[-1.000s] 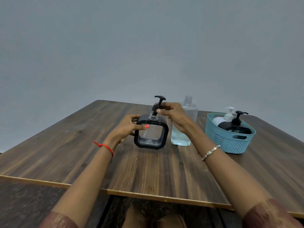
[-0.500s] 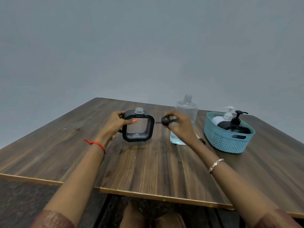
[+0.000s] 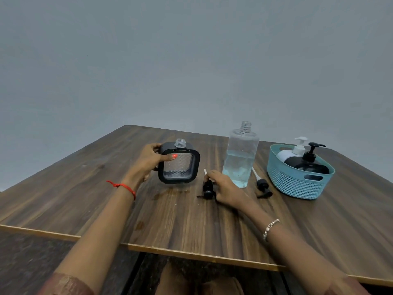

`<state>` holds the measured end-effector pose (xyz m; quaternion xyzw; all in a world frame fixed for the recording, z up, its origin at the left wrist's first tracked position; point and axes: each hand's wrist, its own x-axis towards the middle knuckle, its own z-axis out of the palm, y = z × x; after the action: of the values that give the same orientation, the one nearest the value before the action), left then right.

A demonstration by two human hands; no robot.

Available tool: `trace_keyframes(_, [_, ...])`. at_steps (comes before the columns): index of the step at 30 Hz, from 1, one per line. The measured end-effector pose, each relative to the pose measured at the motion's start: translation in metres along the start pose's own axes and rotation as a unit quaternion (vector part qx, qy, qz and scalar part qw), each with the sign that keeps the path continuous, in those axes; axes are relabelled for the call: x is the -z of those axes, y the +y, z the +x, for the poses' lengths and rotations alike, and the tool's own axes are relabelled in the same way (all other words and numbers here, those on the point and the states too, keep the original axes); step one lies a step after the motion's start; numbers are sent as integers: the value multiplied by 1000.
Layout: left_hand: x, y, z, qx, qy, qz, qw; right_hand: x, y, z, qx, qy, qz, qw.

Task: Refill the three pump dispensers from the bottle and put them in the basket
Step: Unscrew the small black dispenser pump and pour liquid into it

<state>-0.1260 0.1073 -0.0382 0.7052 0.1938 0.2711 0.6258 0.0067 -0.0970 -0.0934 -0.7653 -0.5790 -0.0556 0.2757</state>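
Dispenser [image 3: 178, 167], square, black-framed, clear plastic, uncapped, sits clamped in left hand [image 3: 146, 165] grip. Right hand [image 3: 227, 188] grip pinches black pump head [image 3: 207, 193] against wooden bench [image 3: 180, 226]; upright clear refill bottle [image 3: 240, 162] stands just right, nearest that hand.

Btwn dispenser [image 3: 178, 165] & bottle [image 3: 240, 158]: right hand [image 3: 227, 190] + black pump [image 3: 208, 191]; btwn bottle & basket [image 3: 293, 184]: second pump [image 3: 262, 186]; table [image 3: 191, 231] front free.

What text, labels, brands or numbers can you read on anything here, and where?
None. The square black-framed clear dispenser, the tall clear plastic refill bottle, the hand-held black pump head, the white pump dispenser, the black pump dispenser and the teal perforated plastic basket show no label or print.
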Motion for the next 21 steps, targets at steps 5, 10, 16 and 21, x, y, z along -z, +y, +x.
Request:
trace_keyframes(5, [-6, 0, 0, -10, -6, -10, 1000, 2, 2, -1, 10, 21, 11, 1000])
trace_keyframes(10, [-15, 1, -1, -21, -10, -45, 999, 12, -1, -3, 13, 91, 14, 996])
trace_keyframes(16, [-22, 3, 2, -34, 1, -40, 999, 57, -11, 5, -19, 444, 60, 894])
trace_keyframes(21, [-32, 8, 8, -59, 43, -38, 997, 88, 14, 16, -180, 466, 213, 840])
